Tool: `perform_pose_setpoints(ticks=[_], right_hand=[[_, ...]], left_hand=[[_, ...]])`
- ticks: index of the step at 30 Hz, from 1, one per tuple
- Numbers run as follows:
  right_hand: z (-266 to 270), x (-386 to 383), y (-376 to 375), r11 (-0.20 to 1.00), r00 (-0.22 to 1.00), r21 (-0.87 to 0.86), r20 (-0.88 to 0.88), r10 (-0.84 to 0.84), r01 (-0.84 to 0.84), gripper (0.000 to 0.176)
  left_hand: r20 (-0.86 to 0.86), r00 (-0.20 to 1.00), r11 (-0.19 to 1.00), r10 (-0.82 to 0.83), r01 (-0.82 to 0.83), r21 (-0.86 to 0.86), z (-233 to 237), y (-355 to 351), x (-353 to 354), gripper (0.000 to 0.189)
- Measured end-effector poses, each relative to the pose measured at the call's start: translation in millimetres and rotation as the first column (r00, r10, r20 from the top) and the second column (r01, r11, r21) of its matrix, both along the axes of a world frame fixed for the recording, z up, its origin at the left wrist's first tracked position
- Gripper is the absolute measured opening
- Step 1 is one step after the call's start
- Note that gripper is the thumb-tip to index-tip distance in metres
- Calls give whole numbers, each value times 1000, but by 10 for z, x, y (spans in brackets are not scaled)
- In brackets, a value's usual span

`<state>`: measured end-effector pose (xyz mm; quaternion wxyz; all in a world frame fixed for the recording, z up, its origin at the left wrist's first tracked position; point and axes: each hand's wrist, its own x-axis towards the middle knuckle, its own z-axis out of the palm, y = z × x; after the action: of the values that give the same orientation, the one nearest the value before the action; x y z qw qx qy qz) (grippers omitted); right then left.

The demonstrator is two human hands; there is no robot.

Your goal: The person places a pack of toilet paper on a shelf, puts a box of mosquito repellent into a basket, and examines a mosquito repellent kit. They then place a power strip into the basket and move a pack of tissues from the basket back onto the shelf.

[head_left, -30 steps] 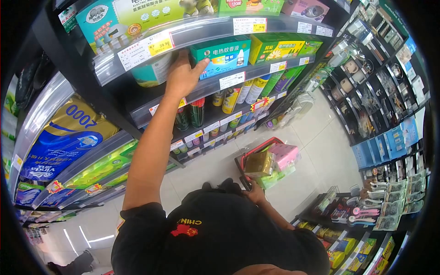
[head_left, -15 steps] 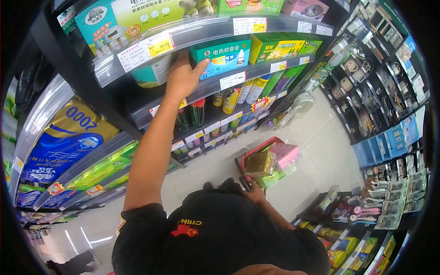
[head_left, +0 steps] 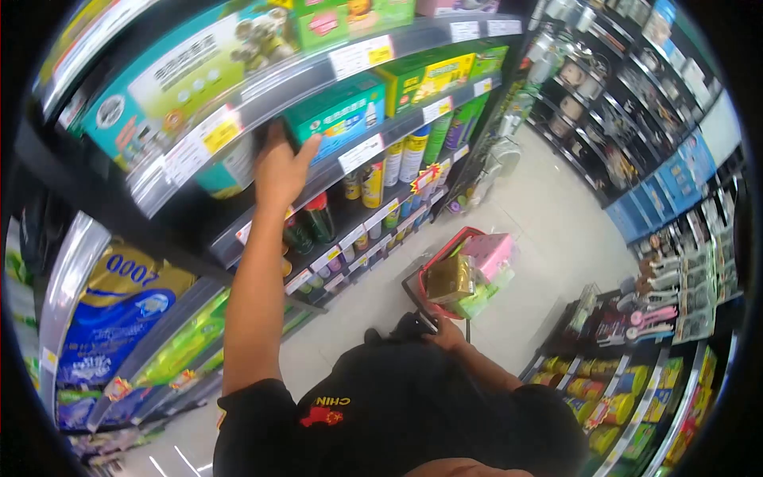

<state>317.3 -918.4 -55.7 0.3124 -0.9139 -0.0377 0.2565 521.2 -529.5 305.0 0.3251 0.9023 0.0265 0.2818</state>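
My left hand [head_left: 280, 168] is raised to a shop shelf, its fingers spread against the left end of a teal box with a bottle picture [head_left: 338, 117]. Whether the fingers grip the box is unclear. My right hand [head_left: 445, 335] is down by my waist, closed on the handle of a red shopping basket [head_left: 433, 262]. The basket holds a gold pack [head_left: 449, 277], a pink pack [head_left: 490, 253] and a green pack underneath.
Shelves of boxes, spray cans [head_left: 412, 153] and price tags [head_left: 361, 153] run along the left. Large blue and gold packs [head_left: 119, 306] fill the lower left. More racks of small goods stand on the right, with pale tiled floor [head_left: 548, 230] between.
The view has swung, so shelves and basket sit differently in frame. My left hand stays at the teal box and my right hand stays on the basket handle.
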Motion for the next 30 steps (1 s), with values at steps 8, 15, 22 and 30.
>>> perform_pose_setpoints(ticks=[8,15,22,30], right_hand=[[35,27,19,996,999,-89,-44,-5,1,77],[41,79,-114,995,998,-101,-50,-27,22,75],[119,281,-323,998,996,-55,-87,37,-42,85],[-446,364,-582,966,990,227,-39,135,-123,94]], left_hand=[[84,996,999,31,-34,40,-19,-80,13,68],[120,984,975,131,-149,163,-33,-221,-14,68],[41,966,945,257,-260,197,103,-449,-83,67],[129,910,882,395,-415,224,-69,-443,-256,56]])
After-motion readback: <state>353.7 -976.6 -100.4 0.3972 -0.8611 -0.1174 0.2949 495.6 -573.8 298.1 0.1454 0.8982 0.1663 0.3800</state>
